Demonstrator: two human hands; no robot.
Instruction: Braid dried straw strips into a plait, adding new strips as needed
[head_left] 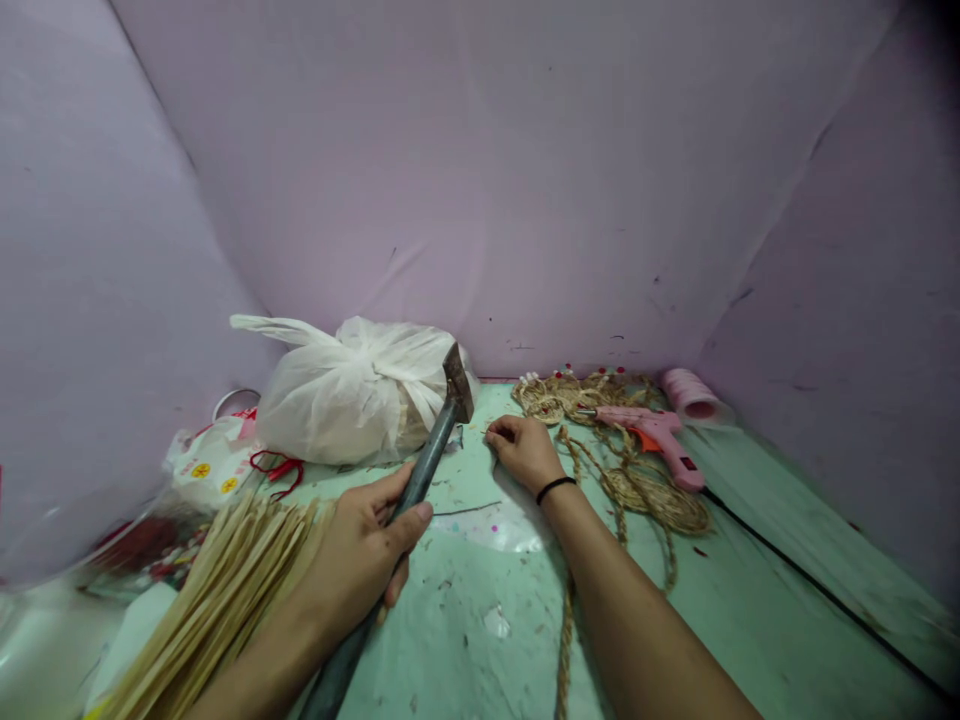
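Observation:
My left hand (360, 555) is wrapped round the dark handle of a hammer (439, 430), whose metal head is raised above the green table (480, 620), pointing toward the white bag. My right hand (521, 448), with a black band at the wrist, rests on the table with fingers curled in a pinch on something too small to make out, just right of the hammer head. Jute rope (645, 495) lies coiled beside my right wrist.
A knotted white plastic bag (352, 390) sits at the back. A pink glue gun (656, 435) and pink ribbon spool (690, 395) lie at the back right on rope coils. A bundle of pale flat sticks (217, 590) and small packets (210, 465) are at left. Lilac walls enclose the table.

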